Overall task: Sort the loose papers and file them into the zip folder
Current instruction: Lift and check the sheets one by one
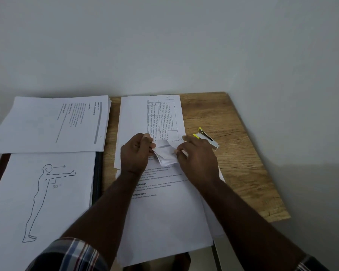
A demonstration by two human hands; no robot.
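Four lots of paper lie across my worktop [233, 122]. Far left, a text stack [53, 124] sits at the back, and in front of it a sheet with a standing-figure drawing [41, 192] covers a dark folder [97, 178], of which only the right edge shows. Next comes my left hand [135, 153], fingers curled, pinching the curled-up top corner [165, 153] of the near printed stack [164, 212]. Behind that corner lies a sheet with a table [151, 116] printed on it. My right hand [198, 157] pinches the same corner from the other side. Just beyond it rests a yellow-and-white stapler [206, 137] on bare wood.
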